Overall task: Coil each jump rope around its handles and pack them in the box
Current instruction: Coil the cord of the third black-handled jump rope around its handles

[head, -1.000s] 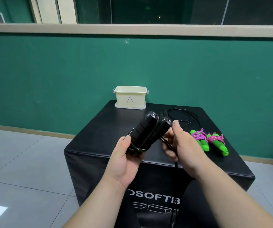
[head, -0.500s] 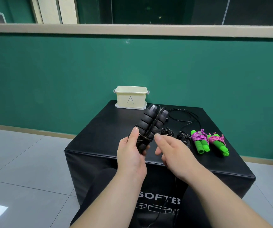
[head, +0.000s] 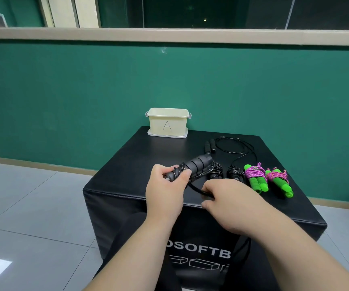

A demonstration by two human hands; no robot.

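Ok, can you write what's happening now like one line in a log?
left hand grips black handles | right hand pinches cord | green ropes coiled on table | box at back

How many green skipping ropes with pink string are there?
2. One green rope lies on the black block, right of a coiled black rope; the second green rope lies just right of it.

box [head: 167,124] behind, coiled ropes [head: 266,177] right — on table [head: 140,162]
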